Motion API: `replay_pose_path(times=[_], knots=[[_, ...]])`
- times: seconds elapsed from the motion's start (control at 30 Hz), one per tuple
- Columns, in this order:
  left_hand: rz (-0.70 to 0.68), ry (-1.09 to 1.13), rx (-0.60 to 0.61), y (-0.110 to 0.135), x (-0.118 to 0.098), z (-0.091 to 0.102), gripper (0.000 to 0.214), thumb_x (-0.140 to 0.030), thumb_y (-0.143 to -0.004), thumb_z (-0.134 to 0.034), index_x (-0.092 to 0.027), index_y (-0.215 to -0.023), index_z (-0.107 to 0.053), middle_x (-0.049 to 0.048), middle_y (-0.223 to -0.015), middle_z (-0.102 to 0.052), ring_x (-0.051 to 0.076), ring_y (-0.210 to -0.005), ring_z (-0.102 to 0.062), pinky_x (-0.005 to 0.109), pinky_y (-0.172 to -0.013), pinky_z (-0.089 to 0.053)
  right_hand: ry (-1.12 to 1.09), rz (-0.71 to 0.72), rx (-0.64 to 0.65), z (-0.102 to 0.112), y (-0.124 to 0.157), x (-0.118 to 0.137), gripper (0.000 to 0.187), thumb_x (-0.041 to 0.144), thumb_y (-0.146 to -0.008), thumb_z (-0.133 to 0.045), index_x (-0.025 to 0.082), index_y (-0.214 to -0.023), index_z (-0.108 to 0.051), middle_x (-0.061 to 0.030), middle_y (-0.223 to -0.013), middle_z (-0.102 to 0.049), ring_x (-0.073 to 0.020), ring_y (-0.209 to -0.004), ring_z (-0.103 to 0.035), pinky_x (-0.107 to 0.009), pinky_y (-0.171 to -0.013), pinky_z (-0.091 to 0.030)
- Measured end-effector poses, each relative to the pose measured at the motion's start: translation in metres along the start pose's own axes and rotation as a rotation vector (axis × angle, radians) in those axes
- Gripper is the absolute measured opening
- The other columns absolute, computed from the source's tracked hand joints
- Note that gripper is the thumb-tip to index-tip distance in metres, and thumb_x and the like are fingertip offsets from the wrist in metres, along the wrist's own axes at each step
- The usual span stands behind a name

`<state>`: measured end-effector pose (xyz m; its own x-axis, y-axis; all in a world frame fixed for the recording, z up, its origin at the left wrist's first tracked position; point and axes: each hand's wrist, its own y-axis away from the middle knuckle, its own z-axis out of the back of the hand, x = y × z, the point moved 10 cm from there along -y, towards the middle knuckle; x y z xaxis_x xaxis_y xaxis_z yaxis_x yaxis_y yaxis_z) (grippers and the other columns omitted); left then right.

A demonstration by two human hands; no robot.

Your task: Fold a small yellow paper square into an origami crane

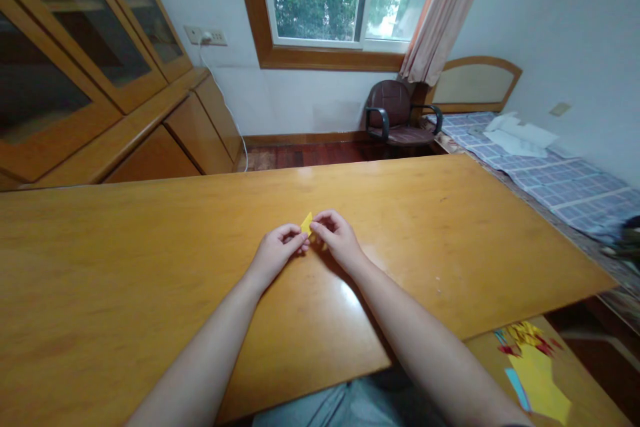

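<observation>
Pinching a yellow paper (307,223) from both sides, our left hand (281,247) and right hand (339,235) apparently steady it above the table (125,267).

- Your left forearm (210,343) is bare, running up from 7 o'clock and slanting toward 1 to 2 o'clock.
- Your right forearm (415,317), also bare, comes in from 4 to 5 o'clock, slanting toward 10 to 11.
- Your left hand (280,250) is pinched, its thumb aimed at 2 o'clock and its fingers curled.
- Your right hand (341,237) is pinched too, thumb toward 10 o'clock.
- Your two sets of fingertips sit close together.
</observation>
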<state>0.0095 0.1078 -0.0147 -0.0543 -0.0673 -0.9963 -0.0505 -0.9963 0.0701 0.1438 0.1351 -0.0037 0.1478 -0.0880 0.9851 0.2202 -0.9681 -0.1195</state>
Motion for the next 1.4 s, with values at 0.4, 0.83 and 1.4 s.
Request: replay_pose_path(times=[0.4, 0.83, 1.4], knots=[[-0.102, -0.184, -0.075, 0.002, -0.011, 0.006, 0.022, -0.040, -0.076, -0.068, -0.019, -0.073, -0.064, -0.0007, -0.061, -0.065, 0.014, -0.057, -0.061, 0.024, -0.058, -0.049, 0.225, 0.068, 0.058, -0.003, 0.002, 0.001, 0.016, 0.033, -0.085, -0.061, 0.022, -0.096, -0.066, 0.0016, -0.068, -0.062, -0.0135, -0.061, -0.057, -0.025, -0.059, -0.045], [-0.247, -0.433, -0.133, 0.004, -0.025, 0.014, 0.014, -0.033, -0.080, -0.062, -0.020, -0.077, -0.066, 0.0017, -0.069, -0.069, 0.016, -0.064, -0.063, 0.026, -0.063, -0.049, 0.525, 0.257, 0.072, -0.008, 0.003, 0.023, 0.003, 0.022, -0.084, -0.065, 0.021, -0.082, -0.066, -0.0017, -0.082, -0.065, -0.0159, -0.076, -0.058, -0.028, -0.074, -0.045], [-0.171, -0.314, -0.084, 0.002, -0.016, 0.009, 0.018, -0.036, -0.080, -0.062, -0.018, -0.080, -0.064, 0.0021, -0.068, -0.068, 0.016, -0.062, -0.065, 0.025, -0.062, -0.052, 0.329, 0.148, 0.027, -0.001, 0.000, 0.008, 0.006, 0.025, -0.085, -0.060, 0.020, -0.083, -0.061, -0.0012, -0.081, -0.064, -0.0165, -0.079, -0.059, -0.031, -0.077, -0.046]])
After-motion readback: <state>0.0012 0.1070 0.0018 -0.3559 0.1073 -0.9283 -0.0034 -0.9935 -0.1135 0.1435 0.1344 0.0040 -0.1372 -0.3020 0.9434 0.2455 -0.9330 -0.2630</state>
